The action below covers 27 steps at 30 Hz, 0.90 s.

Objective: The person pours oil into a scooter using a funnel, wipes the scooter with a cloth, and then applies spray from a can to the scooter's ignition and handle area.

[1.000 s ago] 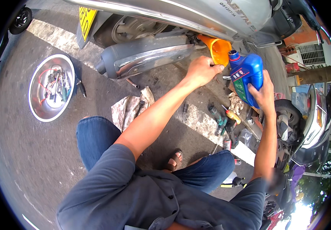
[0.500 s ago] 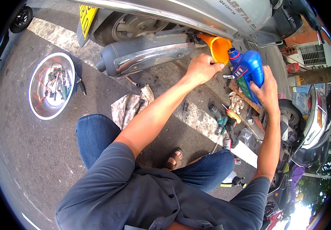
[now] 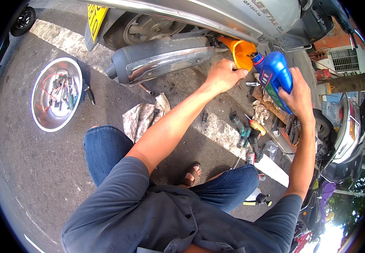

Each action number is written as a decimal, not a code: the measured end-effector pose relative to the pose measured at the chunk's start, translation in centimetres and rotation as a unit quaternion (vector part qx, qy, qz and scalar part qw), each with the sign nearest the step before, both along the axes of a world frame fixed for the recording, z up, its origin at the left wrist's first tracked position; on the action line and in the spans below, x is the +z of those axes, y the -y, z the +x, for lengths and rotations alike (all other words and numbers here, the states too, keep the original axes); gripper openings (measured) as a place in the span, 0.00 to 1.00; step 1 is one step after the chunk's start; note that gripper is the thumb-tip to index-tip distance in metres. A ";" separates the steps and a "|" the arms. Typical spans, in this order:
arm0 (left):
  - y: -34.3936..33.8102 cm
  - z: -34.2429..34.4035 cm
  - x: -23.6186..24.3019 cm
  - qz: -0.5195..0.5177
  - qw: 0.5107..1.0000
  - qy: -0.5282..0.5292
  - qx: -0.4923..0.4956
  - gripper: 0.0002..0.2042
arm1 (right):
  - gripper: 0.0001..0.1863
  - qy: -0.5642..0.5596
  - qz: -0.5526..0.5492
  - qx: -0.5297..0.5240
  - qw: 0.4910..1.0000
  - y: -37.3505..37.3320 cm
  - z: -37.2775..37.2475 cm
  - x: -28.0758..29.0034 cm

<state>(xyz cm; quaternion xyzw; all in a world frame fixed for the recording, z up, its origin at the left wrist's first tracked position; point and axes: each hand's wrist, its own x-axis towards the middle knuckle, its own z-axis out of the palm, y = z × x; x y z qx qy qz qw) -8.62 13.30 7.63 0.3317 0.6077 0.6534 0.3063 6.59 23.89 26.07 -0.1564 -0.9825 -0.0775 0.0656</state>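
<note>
My left hand (image 3: 224, 76) is closed on the lower rim of an orange funnel (image 3: 238, 47), whose narrow end reaches under the scooter's silver body (image 3: 281, 19), beside the grey exhaust muffler (image 3: 148, 63). My right hand (image 3: 297, 95) grips a blue plastic bottle (image 3: 275, 74) with a green-and-red label, tilted so that its open mouth lies at the funnel's edge. Dark liquid appears to be inside the funnel, though the stream is too small to make out clearly. The scooter's rear wheel (image 3: 148, 27) shows behind the muffler.
A steel bowl of tools (image 3: 43, 114) sits left. A stained rag (image 3: 134, 120), cordless tools (image 3: 242, 134), a spray can (image 3: 250, 157) and a spray bottle (image 3: 256, 196) lie around my legs and sandalled foot (image 3: 193, 173). Another scooter (image 3: 343, 139) stands at right.
My right hand has moved up and right, tipping the blue bottle further, with its mouth lower against the funnel. My left hand stays almost in place.
</note>
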 end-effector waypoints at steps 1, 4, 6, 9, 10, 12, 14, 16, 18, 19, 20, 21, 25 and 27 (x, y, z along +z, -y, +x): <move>0.0 0.0 0.0 0.000 1.000 -0.001 0.002 0.14 | 0.21 -0.001 -0.002 0.000 1.000 0.1 -0.1 0.0; 0.0 0.0 -0.1 0.004 1.000 -0.001 0.005 0.14 | 0.21 -0.001 -0.004 -0.001 1.000 0.1 -0.1 0.0; 0.0 0.0 -0.1 0.008 1.000 -0.001 0.006 0.14 | 0.21 0.001 -0.003 -0.002 1.000 0.0 -0.1 0.0; 0.2 -0.2 -0.1 0.008 1.000 -0.005 0.013 0.14 | 0.21 -0.008 -0.005 -0.002 1.000 -0.2 -0.1 -0.6; 0.5 -0.2 0.4 -0.010 1.000 -0.018 0.013 0.14 | 0.21 -0.010 -0.010 -0.002 1.000 -0.5 0.2 -0.8; 0.6 0.0 0.8 -0.028 0.999 -0.031 0.013 0.15 | 0.21 -0.011 -0.015 -0.003 1.000 -1.2 0.9 -1.3; 0.7 0.1 0.7 -0.024 0.996 -0.080 0.033 0.15 | 0.21 -0.048 -0.024 0.018 0.998 -1.6 1.3 -2.0; 0.7 0.0 0.7 -0.023 0.995 -0.083 0.041 0.15 | 0.21 -0.048 -0.034 0.014 0.998 -1.5 1.4 -2.2; 0.8 0.1 0.5 -0.022 0.995 -0.086 0.047 0.15 | 0.21 -0.048 -0.043 0.009 0.998 -1.4 1.4 -2.3; 0.8 0.1 0.7 -0.026 0.996 -0.076 0.039 0.15 | 0.21 -0.047 -0.041 0.010 0.998 -1.4 1.3 -2.2; 0.9 0.1 0.8 -0.031 0.997 -0.066 0.032 0.15 | 0.21 -0.046 -0.038 0.011 0.998 -1.4 1.3 -2.1; 0.9 0.1 0.7 -0.031 0.997 -0.066 0.031 0.15 | 0.21 -0.045 -0.038 0.010 0.998 -1.3 1.3 -2.1; 1.1 -0.2 0.3 -0.027 0.995 -0.080 0.048 0.15 | 0.20 -0.039 -0.035 0.017 0.999 -0.6 0.6 -1.6; 1.1 -0.3 0.2 -0.027 0.996 -0.076 0.040 0.14 | 0.20 -0.034 -0.037 0.010 0.999 -0.5 0.4 -1.5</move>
